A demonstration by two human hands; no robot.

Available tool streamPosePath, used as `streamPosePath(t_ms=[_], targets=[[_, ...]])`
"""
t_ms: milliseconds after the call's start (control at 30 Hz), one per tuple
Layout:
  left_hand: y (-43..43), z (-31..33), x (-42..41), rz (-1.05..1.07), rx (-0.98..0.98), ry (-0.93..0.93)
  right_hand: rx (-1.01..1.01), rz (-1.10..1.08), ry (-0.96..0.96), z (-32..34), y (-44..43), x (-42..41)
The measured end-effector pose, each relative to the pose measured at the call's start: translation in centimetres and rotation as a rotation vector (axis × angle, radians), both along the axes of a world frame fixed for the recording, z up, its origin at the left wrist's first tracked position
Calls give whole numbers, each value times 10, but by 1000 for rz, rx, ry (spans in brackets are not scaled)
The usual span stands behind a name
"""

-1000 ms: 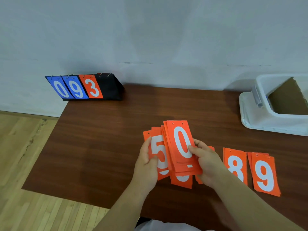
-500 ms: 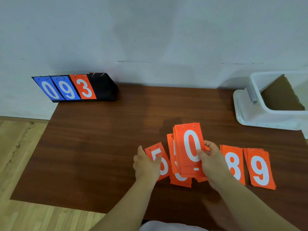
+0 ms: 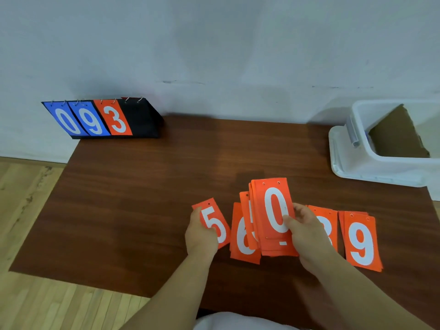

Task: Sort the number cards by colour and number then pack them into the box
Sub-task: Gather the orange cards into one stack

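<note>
1. Since a second ago, the 5 card (image 3: 214,225) has been drawn leftward out of the fanned cards and lowered towards the table (image 3: 142,198). It is now held apart from the rest, and more of a 6 card (image 3: 242,244) has been uncovered.
2. At far left, against the wall, a flip scoreboard (image 3: 102,119) is stood on the table's back corner. Blue 0, blue 9 and orange 3 are shown on it.
3. The 5 card is pinched by the left hand (image 3: 200,236), thumb on its face and fingers hidden beneath. It is tilted and low over the wood; whether it touches cannot be told.
4. Just to its right the 6 card appears to lie flat, partly covered by the held stack (image 3: 273,210).
5. That stack of orange cards, 0 uppermost, is gripped by the right hand (image 3: 309,236), with the thumb across the face.
6. Further right, an 8 pile (image 3: 329,220) is partly hidden by that hand, and a 9 pile (image 3: 360,241) is laid beside it.
7. At the right edge an open white box (image 3: 352,167) is placed, with brown cardboard (image 3: 397,136) leaning inside. No number cards are seen in it.
8. The step in hand is judged to be laying the 5 down as a new pile left of the 6. It is best set square, in line with the row and clear of the 6, while the loose stack is held firmly.
</note>
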State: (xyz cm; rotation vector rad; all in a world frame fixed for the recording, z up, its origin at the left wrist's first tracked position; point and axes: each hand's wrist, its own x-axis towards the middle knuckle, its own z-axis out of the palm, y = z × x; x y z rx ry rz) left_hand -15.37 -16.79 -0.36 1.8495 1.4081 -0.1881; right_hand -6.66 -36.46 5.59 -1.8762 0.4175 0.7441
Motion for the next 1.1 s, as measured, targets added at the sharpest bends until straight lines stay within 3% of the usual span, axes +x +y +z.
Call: streamPosePath(t_ms=[133,333,533,700,900,1000,1100], targets=[[0,21,-12,96,-92,-222,195,-98,141,5,-1,8],[-27,73,-7,6,-311,-443,464,-133,259,20,-3,13],[-59,98,10,18,-550,-583,312,-54,91,18,-13,13],[-82,97,14,-179,-519,-665,287,-9,39,13,-26,7],[-97,96,20,-202,-441,-554,266,31,-24,16,-42,1],[-85,71,24,-131,-148,-341,176,26,-68,18,-56,2],[-75,34,19,-135,-25,-76,75,14,-92,13,-73,0]])
